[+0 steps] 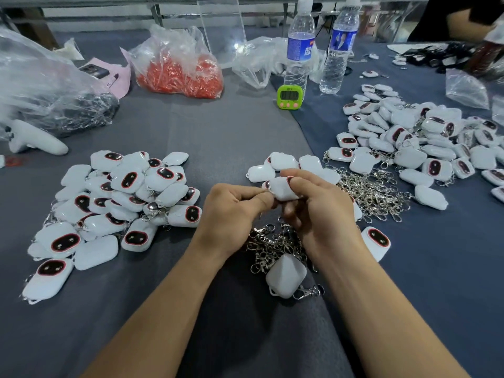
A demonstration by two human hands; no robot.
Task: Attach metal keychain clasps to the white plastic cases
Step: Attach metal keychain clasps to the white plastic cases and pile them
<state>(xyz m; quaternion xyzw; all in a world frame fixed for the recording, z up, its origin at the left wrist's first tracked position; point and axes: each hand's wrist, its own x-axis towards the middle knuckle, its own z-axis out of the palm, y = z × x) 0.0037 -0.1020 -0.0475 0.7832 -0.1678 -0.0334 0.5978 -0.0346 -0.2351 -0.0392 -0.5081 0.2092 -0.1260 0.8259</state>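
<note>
My right hand grips a white plastic case above the middle of the table. My left hand pinches at the case's left corner, thumb and fingers closed; whatever it pinches is hidden. Under my hands lies a heap of metal keychain clasps. A white case with a clasp attached rests just below that heap. A pile of cases lies at the left, some with clasps showing. A few plain cases sit just beyond my hands.
More clasps and a big pile of cases spread at the right. A green timer, two water bottles, a bag of red parts and clear bags stand farther back. Another person's arm is at the far right.
</note>
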